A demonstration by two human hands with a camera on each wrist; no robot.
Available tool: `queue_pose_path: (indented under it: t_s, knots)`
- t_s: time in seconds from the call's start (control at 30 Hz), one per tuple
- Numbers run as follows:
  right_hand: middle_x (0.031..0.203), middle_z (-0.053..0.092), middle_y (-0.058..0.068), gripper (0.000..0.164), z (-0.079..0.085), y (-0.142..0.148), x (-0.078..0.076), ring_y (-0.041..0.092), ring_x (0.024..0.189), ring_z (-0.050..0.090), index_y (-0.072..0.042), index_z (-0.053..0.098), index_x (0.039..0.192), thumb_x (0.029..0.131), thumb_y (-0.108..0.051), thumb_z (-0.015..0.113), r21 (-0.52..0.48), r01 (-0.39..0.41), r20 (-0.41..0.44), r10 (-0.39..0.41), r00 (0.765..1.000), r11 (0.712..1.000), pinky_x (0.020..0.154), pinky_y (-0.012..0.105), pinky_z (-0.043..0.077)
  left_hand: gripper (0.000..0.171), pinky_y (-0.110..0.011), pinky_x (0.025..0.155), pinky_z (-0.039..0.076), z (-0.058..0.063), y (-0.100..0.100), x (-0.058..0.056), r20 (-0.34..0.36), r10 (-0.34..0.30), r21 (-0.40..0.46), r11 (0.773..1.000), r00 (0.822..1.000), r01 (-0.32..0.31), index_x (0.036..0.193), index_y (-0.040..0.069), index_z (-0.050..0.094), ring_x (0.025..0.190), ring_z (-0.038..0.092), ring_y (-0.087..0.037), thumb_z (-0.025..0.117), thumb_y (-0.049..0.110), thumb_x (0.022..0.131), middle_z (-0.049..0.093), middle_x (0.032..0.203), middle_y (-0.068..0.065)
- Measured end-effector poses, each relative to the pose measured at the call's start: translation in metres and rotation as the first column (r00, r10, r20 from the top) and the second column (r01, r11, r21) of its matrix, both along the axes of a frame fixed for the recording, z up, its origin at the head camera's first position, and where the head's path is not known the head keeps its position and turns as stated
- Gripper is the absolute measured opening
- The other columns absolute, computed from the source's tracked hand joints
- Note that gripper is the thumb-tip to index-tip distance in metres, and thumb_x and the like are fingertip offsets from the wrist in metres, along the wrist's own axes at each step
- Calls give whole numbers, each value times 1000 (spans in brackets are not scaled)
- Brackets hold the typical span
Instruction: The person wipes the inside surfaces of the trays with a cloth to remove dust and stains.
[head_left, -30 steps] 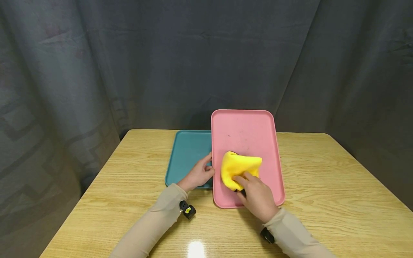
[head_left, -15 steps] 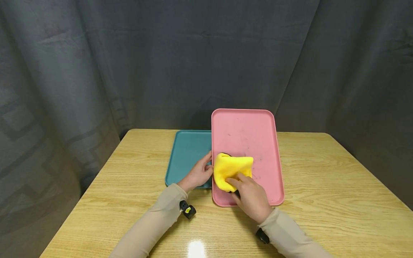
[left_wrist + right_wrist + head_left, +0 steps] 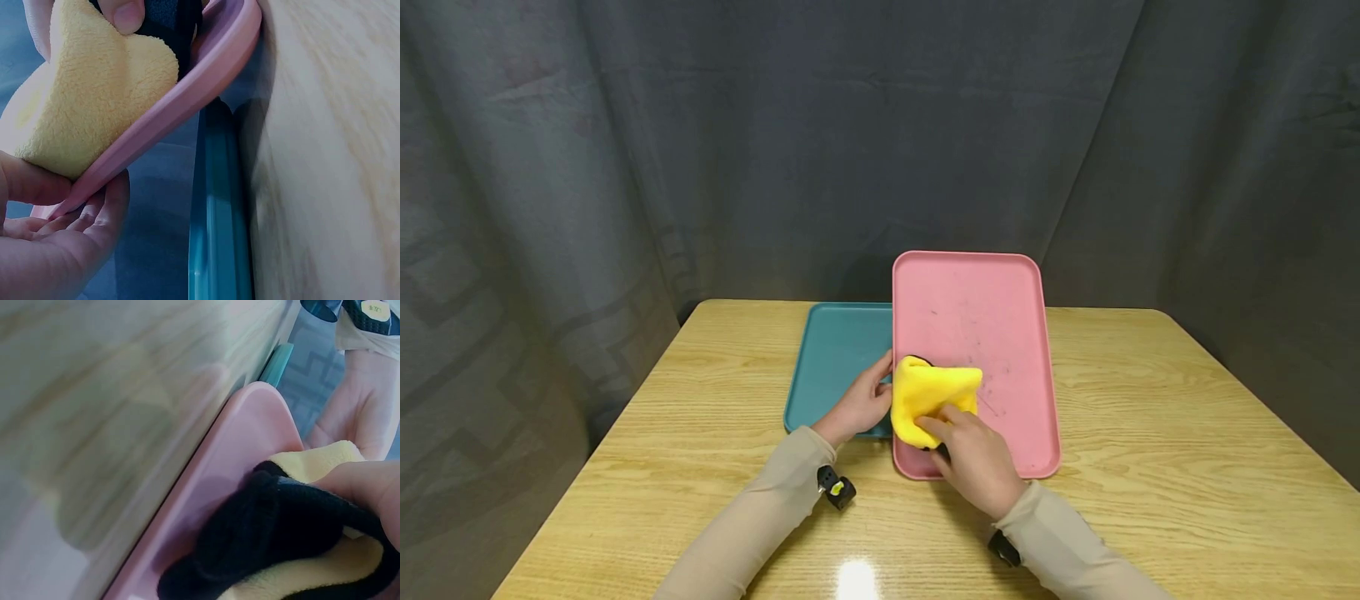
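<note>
My left hand (image 3: 861, 404) grips the left rim of a pink tray (image 3: 970, 308), its thumb above the rim and its fingers beneath, as the left wrist view shows. The tray's left side is raised and overlaps a teal tray (image 3: 842, 358). In my right hand (image 3: 981, 458) is a folded plush cleaning cloth (image 3: 928, 392), yellow on one face and dark on the other, bunched under the fingers. It lies against the pink tray's near left part, close to my left thumb (image 3: 37, 181). Dark streaks mark the pink surface right of the cloth.
Both trays are on a light wooden table (image 3: 1150, 417). Dark grey curtains (image 3: 865, 150) hang behind it and along both sides. A small black device (image 3: 837, 488) sits on the left sleeve, another (image 3: 1004, 548) on the right.
My right hand has slid the cloth left across the pink tray to its left rim, baring more dark streaks. The left hand keeps its grip, and the tray has tipped very slightly.
</note>
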State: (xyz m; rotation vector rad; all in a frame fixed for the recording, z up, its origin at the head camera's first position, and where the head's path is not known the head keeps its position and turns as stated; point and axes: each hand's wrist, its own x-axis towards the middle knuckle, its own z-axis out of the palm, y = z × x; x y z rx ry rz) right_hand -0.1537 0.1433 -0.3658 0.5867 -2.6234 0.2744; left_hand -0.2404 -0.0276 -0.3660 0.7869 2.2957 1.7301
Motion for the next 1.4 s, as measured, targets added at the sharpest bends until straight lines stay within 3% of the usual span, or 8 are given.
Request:
queue_pose_path:
  t_s: [0.2, 0.63, 0.87, 1.0, 1.17, 1.4]
  knots:
    - [89, 60, -3, 38, 0, -2, 0, 10, 73, 54, -16, 72, 104, 68, -15, 83, 19, -3, -4, 3, 1000, 1000, 59, 26, 50, 62, -23, 67, 48, 0, 0, -1, 10, -6, 10, 1000, 1000, 6, 151, 8, 12, 105, 61, -34, 37, -3, 95, 29, 150, -22]
    - [90, 62, -3, 38, 1, -2, 1, 11, 74, 56, -17, 71, 102, 66, -14, 83, 25, -3, 3, 3, 1000, 1000, 60, 28, 52, 62, -21, 71, 50, -1, 1, -1, -8, 9, -4, 1000, 1000, -9, 150, 7, 14, 101, 63, -33, 39, -3, 95, 31, 149, -23]
    - [92, 62, -2, 35, 5, 3, 1, 13, 75, 57, -16, 71, 102, 69, -12, 81, 22, 15, 37, -16, 999, 1000, 61, 30, 52, 62, -21, 68, 45, -2, 1, -2, -48, 26, -22, 999, 999, -27, 150, 7, 16, 86, 61, -24, 38, -5, 93, 32, 149, -21]
    - [93, 62, -2, 34, 5, 7, 1, 13, 74, 57, -16, 71, 102, 69, -13, 81, 22, 35, 63, -36, 997, 999, 62, 31, 52, 63, -20, 60, 43, -2, 1, -3, -32, 15, -14, 1000, 999, -16, 150, 7, 13, 81, 59, -21, 37, -4, 93, 29, 151, -21]
    - [92, 62, -2, 34, 5, 13, 2, 14, 74, 57, -16, 71, 100, 68, -11, 81, 17, 52, 66, -53, 996, 999, 61, 31, 52, 63, -21, 52, 40, -2, 0, -2, 2, 4, -1, 1000, 1000, -4, 151, 7, 11, 86, 61, -24, 38, -3, 94, 25, 152, -21]
    - [93, 63, -1, 35, 7, 24, 3, 17, 74, 59, -16, 71, 100, 67, -9, 80, 10, 76, 70, -77, 995, 997, 59, 31, 51, 62, -22, 60, 44, -1, 1, -1, -1, 19, -8, 1000, 1000, -19, 150, 4, 12, 91, 61, -27, 39, -2, 94, 28, 151, -23]
